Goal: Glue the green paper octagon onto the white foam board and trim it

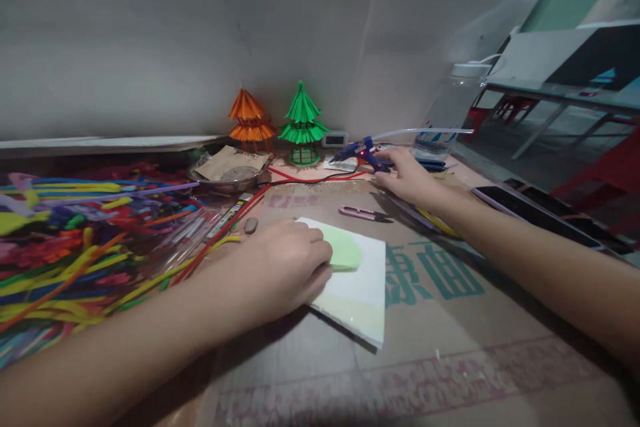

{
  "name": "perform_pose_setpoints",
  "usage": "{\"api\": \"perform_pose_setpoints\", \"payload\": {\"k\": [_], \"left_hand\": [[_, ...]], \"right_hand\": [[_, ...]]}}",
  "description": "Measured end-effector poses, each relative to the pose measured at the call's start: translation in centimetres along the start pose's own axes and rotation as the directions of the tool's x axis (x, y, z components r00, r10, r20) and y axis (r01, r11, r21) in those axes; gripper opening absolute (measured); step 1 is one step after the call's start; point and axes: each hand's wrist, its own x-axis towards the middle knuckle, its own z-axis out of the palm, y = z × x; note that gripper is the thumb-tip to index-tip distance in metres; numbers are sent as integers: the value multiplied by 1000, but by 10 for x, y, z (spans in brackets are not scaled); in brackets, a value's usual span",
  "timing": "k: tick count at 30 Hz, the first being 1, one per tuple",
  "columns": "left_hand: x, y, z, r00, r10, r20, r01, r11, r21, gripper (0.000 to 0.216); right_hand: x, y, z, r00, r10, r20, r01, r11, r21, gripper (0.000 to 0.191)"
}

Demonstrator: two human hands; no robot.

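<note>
My left hand (pixel 285 263) is closed at the left edge of a light-green paper piece with a rounded end (pixel 346 247). This piece lies on a white paper pad (pixel 367 293), and my curled fingers cover part of both. At the back of the table, my right hand (pixel 404 173) is wrapped round the handle of a blue glue gun (pixel 361 152). A red light glows on the gun, its nozzle points left, and a clear glue stick (pixel 425 132) sticks out behind it. Small pink-handled thread snips (pixel 365 214) lie between my hands.
Colourful pipe cleaners (pixel 65 247) are heaped at the left. An orange tree (pixel 250 121) and a green tree (pixel 302 125) stand by the wall, near a bowl (pixel 227 177). A clear bottle (pixel 447 110) and a phone (pixel 535 213) are at the right. Printed cardboard (pixel 425 340) covers the table.
</note>
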Motion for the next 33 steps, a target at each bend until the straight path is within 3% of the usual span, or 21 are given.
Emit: {"api": "perform_pose_setpoints", "payload": {"k": [4,8,11,14,16,22,25,27,30,33], "left_hand": [[2,-11,-2,999,44,29,-36,974,-222,22],[7,-25,4,997,50,65,-20,918,-396,21],[8,-29,6,998,21,66,6,922,-388,22],[8,-33,10,998,-14,57,33,936,-352,23],[8,-37,14,998,-48,52,63,936,-347,24],[10,-45,12,969,-236,78,248,893,-376,30],[10,-44,2,947,-300,112,319,868,-380,27],[10,-45,-2,934,-329,141,358,854,-377,26],[9,-46,0,919,-344,191,391,848,-358,29],[10,-47,7,961,-226,161,269,899,-345,30]], "right_hand": [[32,14,13,983,166,76,-169,985,29,44],[53,15,25,957,254,141,-260,965,22,39],[62,11,30,941,308,143,-310,951,-2,30],[65,3,25,925,358,130,-362,932,11,8],[62,-4,16,925,365,106,-371,927,46,7],[8,-32,-25,961,270,60,-275,920,278,20],[-33,-38,-38,975,201,99,-223,910,349,24],[-55,-38,-43,971,147,190,-212,896,391,29],[-75,-40,-49,936,65,345,-201,904,376,27],[-83,-52,-55,839,16,545,-239,909,341,33]]}}
